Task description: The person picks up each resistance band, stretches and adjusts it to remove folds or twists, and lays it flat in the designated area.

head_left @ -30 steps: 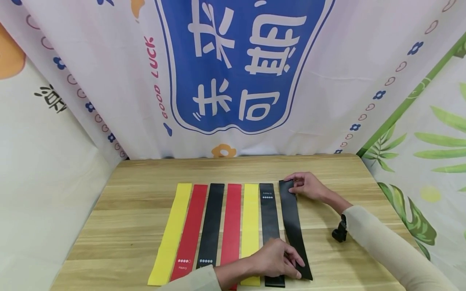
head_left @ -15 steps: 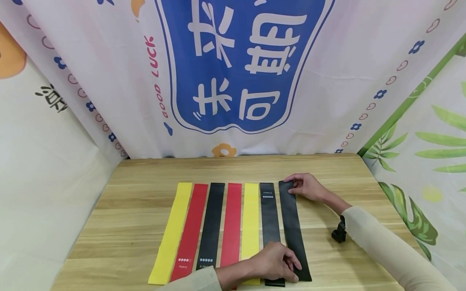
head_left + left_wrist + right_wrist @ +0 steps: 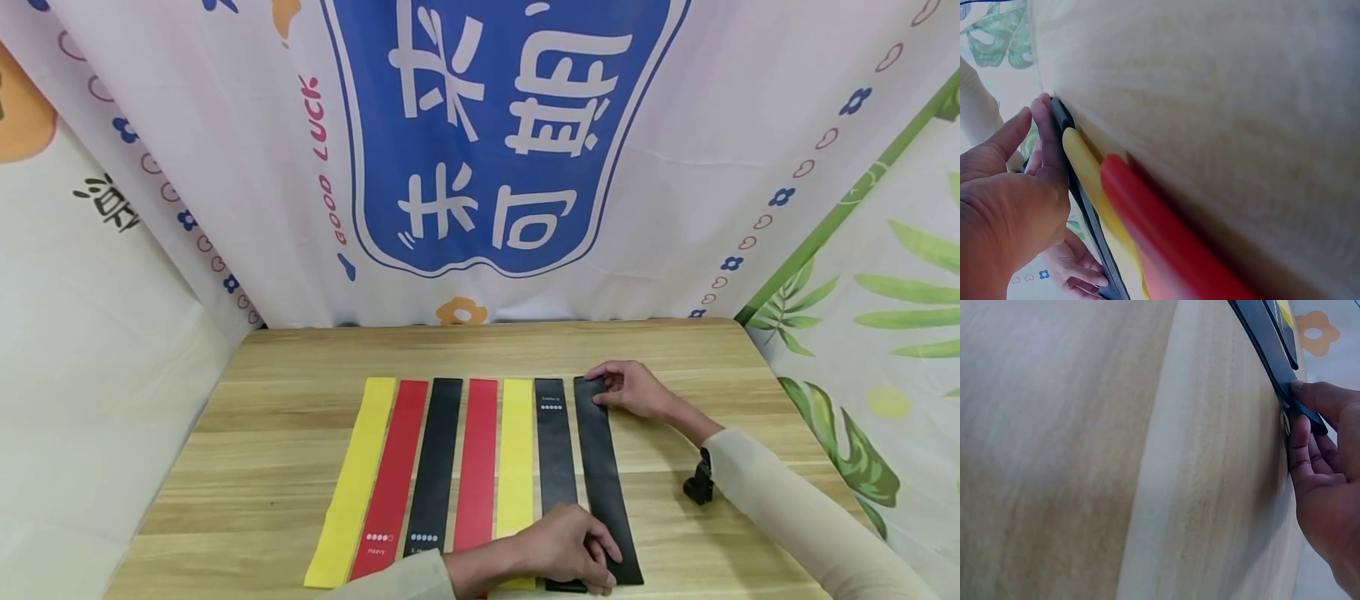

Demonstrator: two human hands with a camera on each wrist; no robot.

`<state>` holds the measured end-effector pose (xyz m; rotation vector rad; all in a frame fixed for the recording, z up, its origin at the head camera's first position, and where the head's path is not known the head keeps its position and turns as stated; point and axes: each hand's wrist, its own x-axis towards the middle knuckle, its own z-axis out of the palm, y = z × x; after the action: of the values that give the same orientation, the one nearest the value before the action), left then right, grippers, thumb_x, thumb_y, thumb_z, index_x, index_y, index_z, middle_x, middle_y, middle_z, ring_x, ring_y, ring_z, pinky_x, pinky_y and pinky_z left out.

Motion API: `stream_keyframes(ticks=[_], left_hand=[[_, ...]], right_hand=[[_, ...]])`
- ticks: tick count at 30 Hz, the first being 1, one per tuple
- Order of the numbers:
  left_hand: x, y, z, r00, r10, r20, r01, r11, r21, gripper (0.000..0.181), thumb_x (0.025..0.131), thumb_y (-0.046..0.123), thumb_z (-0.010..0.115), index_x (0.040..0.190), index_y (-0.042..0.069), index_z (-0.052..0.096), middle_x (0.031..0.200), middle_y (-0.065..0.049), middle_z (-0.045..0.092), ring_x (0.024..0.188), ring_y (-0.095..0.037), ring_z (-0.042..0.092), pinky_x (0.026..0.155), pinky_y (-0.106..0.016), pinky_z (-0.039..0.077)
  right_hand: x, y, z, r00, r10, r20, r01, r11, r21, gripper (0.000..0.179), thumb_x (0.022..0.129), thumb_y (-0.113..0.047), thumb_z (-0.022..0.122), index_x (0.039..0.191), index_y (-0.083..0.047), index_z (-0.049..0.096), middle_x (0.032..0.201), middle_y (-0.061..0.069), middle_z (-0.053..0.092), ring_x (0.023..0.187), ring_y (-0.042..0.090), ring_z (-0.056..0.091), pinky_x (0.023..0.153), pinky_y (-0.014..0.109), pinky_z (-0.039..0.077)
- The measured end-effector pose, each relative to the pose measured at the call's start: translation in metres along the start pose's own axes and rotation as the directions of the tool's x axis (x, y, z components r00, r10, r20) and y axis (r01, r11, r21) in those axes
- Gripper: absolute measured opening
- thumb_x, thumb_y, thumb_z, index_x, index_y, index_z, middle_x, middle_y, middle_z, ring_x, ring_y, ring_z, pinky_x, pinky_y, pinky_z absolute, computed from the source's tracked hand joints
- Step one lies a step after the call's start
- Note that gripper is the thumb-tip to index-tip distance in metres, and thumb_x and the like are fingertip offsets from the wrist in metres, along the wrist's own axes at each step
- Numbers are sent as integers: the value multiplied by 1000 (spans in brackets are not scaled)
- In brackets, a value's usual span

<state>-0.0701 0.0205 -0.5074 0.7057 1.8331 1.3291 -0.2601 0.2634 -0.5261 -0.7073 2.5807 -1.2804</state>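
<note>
Several flat resistance bands lie side by side on the wooden table, in yellow, red and black. The rightmost, a plain black resistance band (image 3: pixel 606 475), slants slightly, its near end angled rightward. At its far end, my right hand (image 3: pixel 637 390) pinches the edge; the right wrist view shows the thumb (image 3: pixel 1316 395) on top of the band and a finger against its underside. My left hand (image 3: pixel 562 546) reaches across the neighbouring bands, with fingertips touching the near left edge of that same band. Its fingers (image 3: pixel 1044 119) look fairly straight in the left wrist view.
Left of it lie a black band (image 3: pixel 557 458) with white dots, a yellow band (image 3: pixel 516 458), a red band (image 3: pixel 477 458), and more bands farther left. A patterned curtain (image 3: pixel 300 250) hangs behind the table. A black wrist camera (image 3: pixel 699 483) sits on the right sleeve.
The rightmost black band has straightened and lies flatter, its far end slightly nearer me. My left thumb has shifted a little left and nearer me; the right hand has come slightly nearer.
</note>
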Motion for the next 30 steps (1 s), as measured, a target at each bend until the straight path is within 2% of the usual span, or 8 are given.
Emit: stream_keyframes(ticks=[6, 13, 17, 22, 26, 28, 30], left_hand=[[-2, 2, 0, 1000, -19, 25, 19, 999, -26, 16, 92, 1, 80, 108, 0, 79, 75, -4, 75, 61, 4, 64, 64, -16, 56], [-6, 2, -1, 996, -69, 58, 75, 991, -111, 14, 98, 4, 73, 110, -1, 79, 75, -9, 76, 58, -7, 70, 61, -24, 60], [-7, 3, -2, 993, -93, 71, 102, 984, -148, 16, 101, 6, 70, 112, -2, 79, 76, -11, 76, 58, -2, 66, 59, -25, 61], [-9, 7, -4, 991, -92, 97, 104, 987, -121, 18, 103, 9, 69, 113, -1, 80, 78, -13, 76, 58, 0, 63, 58, -24, 60], [-11, 11, -11, 988, -90, 126, 108, 984, -143, 21, 105, 11, 66, 117, -2, 78, 84, -18, 76, 62, -7, 68, 62, -26, 62], [-11, 13, -18, 989, -87, 120, 105, 983, -151, 22, 105, 11, 65, 119, -2, 77, 86, -19, 76, 66, -10, 70, 65, -28, 63], [-13, 16, -26, 993, -59, 101, 72, 990, -125, 23, 105, 11, 66, 121, -2, 76, 88, -18, 77, 68, -12, 71, 67, -30, 63]], right_hand=[[0, 1, 1, 1000, -20, 2, 20, 1000, 4, 36, 87, 0, 85, 121, -1, 75, 116, 18, 72, 87, 17, 66, 72, 24, 56], [-1, -2, 2, 998, -65, -14, 63, 995, -71, 34, 86, -2, 87, 119, -4, 76, 120, 14, 73, 102, 26, 68, 82, 30, 58], [-1, -3, 2, 997, -79, -22, 76, 992, -105, 34, 86, -2, 87, 118, -6, 77, 121, 12, 73, 105, 27, 68, 85, 34, 57], [-3, -4, 3, 996, -85, -24, 82, 990, -119, 34, 86, -2, 87, 118, -6, 77, 123, 12, 72, 104, 26, 67, 83, 34, 57], [-5, -7, 2, 996, -92, -20, 90, 990, -106, 35, 86, -1, 87, 120, -4, 76, 125, 15, 70, 100, 28, 68, 79, 33, 57], [-6, -7, 1, 995, -96, -20, 93, 991, -97, 35, 86, -1, 86, 120, -4, 76, 126, 16, 70, 97, 28, 67, 75, 30, 57], [-7, -7, 0, 995, -99, -25, 96, 990, -99, 36, 86, -1, 86, 120, -3, 75, 125, 16, 70, 98, 30, 68, 75, 29, 58]])
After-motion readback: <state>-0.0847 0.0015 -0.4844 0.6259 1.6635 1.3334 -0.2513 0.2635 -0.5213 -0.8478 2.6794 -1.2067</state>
